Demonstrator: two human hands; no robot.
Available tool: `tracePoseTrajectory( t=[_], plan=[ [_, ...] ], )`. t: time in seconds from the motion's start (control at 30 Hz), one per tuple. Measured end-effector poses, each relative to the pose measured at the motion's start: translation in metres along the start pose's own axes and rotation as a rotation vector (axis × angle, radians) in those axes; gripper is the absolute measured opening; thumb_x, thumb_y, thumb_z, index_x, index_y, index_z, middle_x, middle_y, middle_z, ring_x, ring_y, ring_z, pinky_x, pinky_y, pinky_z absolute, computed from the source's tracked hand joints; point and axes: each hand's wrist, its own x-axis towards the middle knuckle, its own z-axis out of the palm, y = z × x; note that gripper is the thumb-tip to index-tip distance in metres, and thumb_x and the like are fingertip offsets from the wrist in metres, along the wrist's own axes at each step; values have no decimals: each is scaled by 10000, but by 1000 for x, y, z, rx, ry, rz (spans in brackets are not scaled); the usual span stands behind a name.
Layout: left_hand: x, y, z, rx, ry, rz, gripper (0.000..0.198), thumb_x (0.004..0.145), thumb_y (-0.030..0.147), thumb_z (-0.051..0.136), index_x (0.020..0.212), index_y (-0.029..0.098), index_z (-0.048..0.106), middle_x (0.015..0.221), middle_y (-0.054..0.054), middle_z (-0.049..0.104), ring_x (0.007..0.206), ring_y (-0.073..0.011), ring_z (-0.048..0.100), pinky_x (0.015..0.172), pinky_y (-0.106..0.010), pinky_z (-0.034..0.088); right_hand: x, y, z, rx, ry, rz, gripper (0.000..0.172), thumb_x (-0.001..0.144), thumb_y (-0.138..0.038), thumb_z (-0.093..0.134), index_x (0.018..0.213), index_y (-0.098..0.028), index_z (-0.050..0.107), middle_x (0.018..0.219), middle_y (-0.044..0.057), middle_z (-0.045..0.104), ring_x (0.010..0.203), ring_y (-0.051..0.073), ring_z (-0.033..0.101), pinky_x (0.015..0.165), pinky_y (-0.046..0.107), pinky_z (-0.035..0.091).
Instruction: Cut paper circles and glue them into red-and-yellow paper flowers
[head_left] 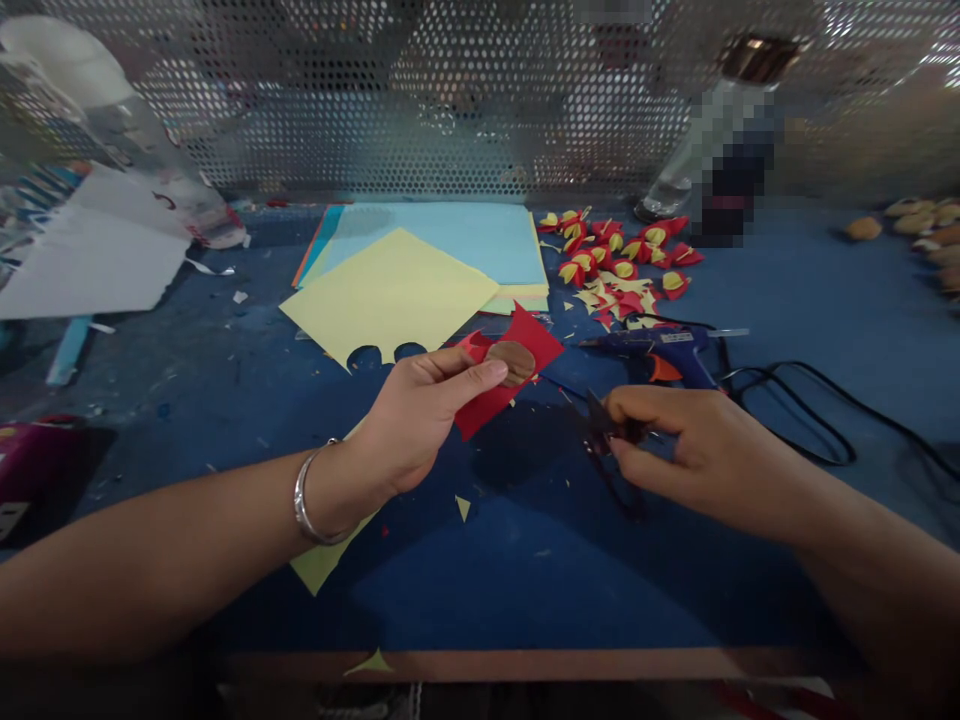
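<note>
Between thumb and fingers, my left hand [427,410] pinches a piece of red paper [541,340] with a round brown disc [517,358] lying flat against it. The red paper has an uneven, cut-looking edge at its upper left. To the right, my right hand [667,430] is closed around a dark pair of scissors [600,425]; the blades are blurred and stand apart from the red paper. Behind the left hand lies a yellow sheet [390,290] with rounded bites cut from its near edge. A narrower yellow strip [322,565] sits partly under my left forearm.
Behind the right hand rests a blue glue gun [675,345] with a black cord [817,390]. Several red-and-yellow paper pieces [600,260] are heaped near a stack of coloured paper [465,235]. Bottles [142,130] stand along the perforated metal panel [450,100]. Yellow scraps [463,508] dot the blue table.
</note>
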Motion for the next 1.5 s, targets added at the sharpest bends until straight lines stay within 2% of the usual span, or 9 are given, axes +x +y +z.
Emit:
tracePoseTrajectory(
  t=[0.27,0.5,0.7,0.83,0.97,1.13,1.23,1.4,1.5],
  plan=[
    [-2,-1,3,8,-39,99,68,861,268,861,867,203,879,962,-51,861,904,-159,773,913,-276,591,2,2,6,446,15,45,190,1006,-308,599,901,-200,714,874,61,757,738,173,724,628,252,559],
    [-6,-1,4,-55,-45,25,113,827,294,904,864,191,878,935,-39,851,877,-135,747,894,-249,566,7,-3,11,801,-9,64,179,1002,-347,672,930,-199,743,894,75,756,716,197,749,620,294,613],
    [-14,-1,10,-100,-166,-85,123,811,301,918,874,201,887,899,-21,846,842,-127,734,879,-243,559,13,-9,24,893,50,74,181,969,-360,727,908,-193,761,845,72,749,709,194,715,631,303,591],
    [-15,0,11,-95,-144,-47,106,826,295,906,866,199,887,896,-21,838,846,-126,721,884,-246,553,16,-11,33,928,90,74,264,940,-430,777,825,-200,717,734,29,684,625,164,661,573,283,568],
    [-13,1,10,-79,-137,-13,131,841,300,895,914,192,889,919,-34,838,911,-150,737,925,-262,553,18,-12,35,827,105,78,303,962,-480,757,832,-209,721,716,32,696,609,154,653,545,261,543],
    [-10,0,8,-90,-160,-180,168,787,309,943,869,180,875,880,-30,836,815,-136,732,844,-255,552,20,-12,32,698,141,63,273,956,-508,763,964,-235,755,823,30,741,681,161,679,618,268,575],
    [-8,1,9,-138,-130,-185,158,783,290,945,836,167,862,869,-24,833,801,-126,732,829,-239,558,20,-10,31,627,163,29,279,982,-504,732,918,-233,744,795,20,715,683,153,667,631,262,558],
    [-6,3,10,-207,-104,-108,79,866,227,873,900,155,872,897,-39,841,865,-136,755,860,-227,585,19,-9,36,831,170,66,269,989,-463,747,905,-222,662,893,30,741,816,177,753,749,293,622],
    [-6,4,10,-226,-125,-85,72,896,222,844,918,163,880,898,-50,847,861,-149,767,873,-244,598,20,-10,38,921,170,118,298,968,-456,784,957,-231,588,849,-4,727,750,156,761,699,270,621]
  ],
)
